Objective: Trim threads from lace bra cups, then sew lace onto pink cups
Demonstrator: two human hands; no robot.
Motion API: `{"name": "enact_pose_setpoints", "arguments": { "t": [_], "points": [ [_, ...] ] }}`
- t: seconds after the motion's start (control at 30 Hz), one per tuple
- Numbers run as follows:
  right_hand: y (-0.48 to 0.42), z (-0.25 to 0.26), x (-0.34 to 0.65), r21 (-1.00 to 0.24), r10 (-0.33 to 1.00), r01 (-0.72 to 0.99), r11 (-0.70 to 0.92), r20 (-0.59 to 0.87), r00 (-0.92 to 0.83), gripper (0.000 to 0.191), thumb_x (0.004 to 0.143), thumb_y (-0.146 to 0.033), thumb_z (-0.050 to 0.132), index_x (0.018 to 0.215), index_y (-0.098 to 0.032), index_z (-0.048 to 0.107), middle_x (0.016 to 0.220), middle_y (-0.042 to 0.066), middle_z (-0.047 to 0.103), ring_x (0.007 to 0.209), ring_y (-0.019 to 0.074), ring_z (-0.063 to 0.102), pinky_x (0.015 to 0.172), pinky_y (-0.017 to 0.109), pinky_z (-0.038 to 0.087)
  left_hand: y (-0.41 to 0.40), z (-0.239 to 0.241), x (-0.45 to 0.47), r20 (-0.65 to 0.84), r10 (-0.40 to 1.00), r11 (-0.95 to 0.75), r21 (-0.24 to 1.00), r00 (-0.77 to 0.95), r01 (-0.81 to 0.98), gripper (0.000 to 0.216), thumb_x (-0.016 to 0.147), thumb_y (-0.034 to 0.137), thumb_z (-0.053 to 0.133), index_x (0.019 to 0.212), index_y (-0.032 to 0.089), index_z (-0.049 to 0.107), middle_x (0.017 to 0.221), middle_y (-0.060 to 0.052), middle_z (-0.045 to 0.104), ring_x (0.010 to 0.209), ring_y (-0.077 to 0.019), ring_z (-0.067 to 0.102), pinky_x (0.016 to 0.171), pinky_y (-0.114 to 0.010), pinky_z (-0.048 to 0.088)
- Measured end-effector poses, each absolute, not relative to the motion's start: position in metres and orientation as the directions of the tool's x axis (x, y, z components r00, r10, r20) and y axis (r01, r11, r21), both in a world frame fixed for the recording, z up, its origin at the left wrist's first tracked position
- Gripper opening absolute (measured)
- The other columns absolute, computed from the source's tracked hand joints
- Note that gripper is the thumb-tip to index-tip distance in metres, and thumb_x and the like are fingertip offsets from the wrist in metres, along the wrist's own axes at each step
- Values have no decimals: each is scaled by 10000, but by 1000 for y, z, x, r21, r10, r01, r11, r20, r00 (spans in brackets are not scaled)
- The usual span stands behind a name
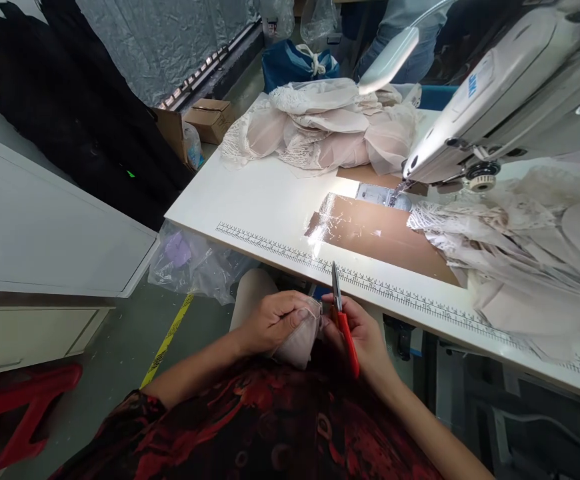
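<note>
Close to my body, just below the table's front edge, my left hand (281, 321) pinches a small pale beige fabric piece (297, 347) that looks like a padded cup. My right hand (357, 327) has its fingers around a pair of scissors (343, 323) with red handles, blades pointing up and away from me. The thumb and fingertips of that hand also come near the fabric's right edge; whether they grip it or a thread I cannot make out. The scissor blades look closed and rest apart from the fabric.
A white sewing machine (490, 93) stands on the white table (250, 193), which has a printed ruler along its front edge. Lacy pale fabric heaps (330, 123) lie at the back, and more lace pieces (545, 247) at the right. A plastic bag (195, 260) hangs low left.
</note>
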State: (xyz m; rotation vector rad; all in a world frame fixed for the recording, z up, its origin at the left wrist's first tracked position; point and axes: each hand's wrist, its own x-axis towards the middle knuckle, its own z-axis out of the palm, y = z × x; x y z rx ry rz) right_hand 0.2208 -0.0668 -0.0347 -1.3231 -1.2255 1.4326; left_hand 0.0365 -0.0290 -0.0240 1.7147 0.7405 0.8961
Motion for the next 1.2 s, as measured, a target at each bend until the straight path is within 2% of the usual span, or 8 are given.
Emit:
{"name": "enact_pose_setpoints", "arguments": {
  "t": [0.07,0.2,0.27,0.4,0.53,0.8,0.97,1.2],
  "points": [
    [-69,-41,235,-975,972,155,-156,-179,-151,365,817,-366,623,1137,-199,564,705,-10,596,597,145,562,574,258,497,-24,-22,29,191,812,-281,956,552,83,247,935,244,465,914,112,673,959,-116,675,917,-178,635,843,-294,503],
    [-80,-51,263,-941,939,336,-44,-154,-307,477,793,-367,667,1227,-191,579,1024,86,696,945,246,650,838,338,520,-16,-17,15,150,791,-297,942,594,158,241,931,222,470,945,105,681,982,-127,684,954,-182,638,879,-295,495],
    [-86,-52,269,-931,900,362,-38,-189,-392,488,796,-376,670,1244,-199,587,1136,95,684,1037,267,634,888,340,504,-14,-17,12,149,775,-326,927,614,187,241,929,210,468,958,102,681,986,-132,690,967,-182,640,890,-294,495],
    [-89,-48,267,-916,850,392,-85,-272,-451,452,832,-405,630,1244,-222,596,1053,50,716,968,250,655,820,299,518,-14,-18,14,167,752,-375,904,637,205,249,931,222,458,951,111,680,956,-121,696,949,-180,642,874,-291,506],
    [-84,-46,260,-914,847,400,-70,-266,-460,435,834,-415,627,1225,-226,605,933,21,713,913,236,649,765,278,506,-15,-16,15,171,720,-386,904,672,184,245,928,219,465,940,109,685,952,-122,693,937,-178,646,860,-281,509],
    [-73,-42,253,-891,853,453,19,-222,-472,474,804,-389,674,1245,-251,571,1054,43,696,975,237,642,835,300,482,-17,-15,16,126,680,-350,922,723,167,232,918,196,488,955,98,695,952,-124,691,901,-164,653,820,-246,510],
    [-70,-38,252,-878,851,476,52,-210,-481,431,801,-413,671,1190,-247,586,1075,52,688,969,237,637,820,300,479,-16,-14,15,134,678,-345,926,723,151,232,914,192,492,956,96,700,933,-119,693,881,-159,655,800,-235,511],
    [-73,-41,254,-883,833,466,55,-217,-509,321,832,-399,632,1096,-219,598,869,27,669,796,193,619,704,256,467,-14,-16,14,119,659,-316,940,743,130,232,915,181,489,965,93,699,931,-123,694,873,-157,657,790,-229,507]
  ]
}}
